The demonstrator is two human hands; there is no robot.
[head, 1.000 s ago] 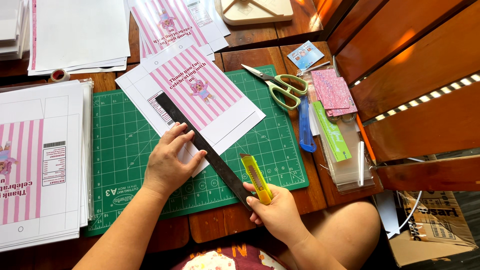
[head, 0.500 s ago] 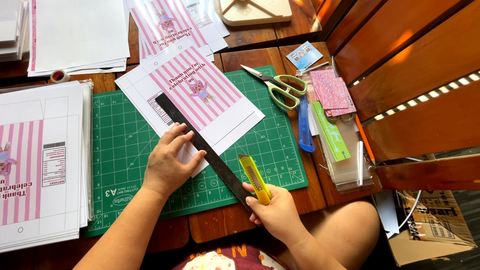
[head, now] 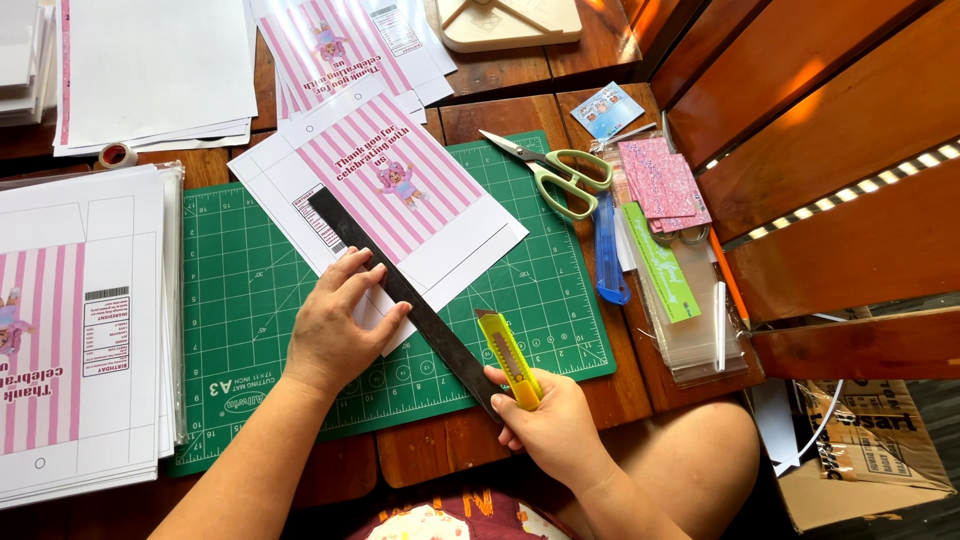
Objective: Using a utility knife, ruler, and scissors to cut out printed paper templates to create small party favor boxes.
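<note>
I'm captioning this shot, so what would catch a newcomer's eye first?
The pink-striped sheet lying on the green mat at centre stands out most. Across it runs a dark ruler, pressed down by the left hand, while the right hand holds a yellow knife at the ruler's near end. Green scissors lie to the right.

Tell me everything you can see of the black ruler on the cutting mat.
The black ruler is a long, flat, dark strip, metal by its look, lying diagonally on the green cutting mat. Its upper end rests on the pink-striped printed sheet; its lower end passes the mat's front edge onto the wooden table. The left hand presses it flat from the left side. The right hand, holding a yellow utility knife, touches its lower end.
</note>
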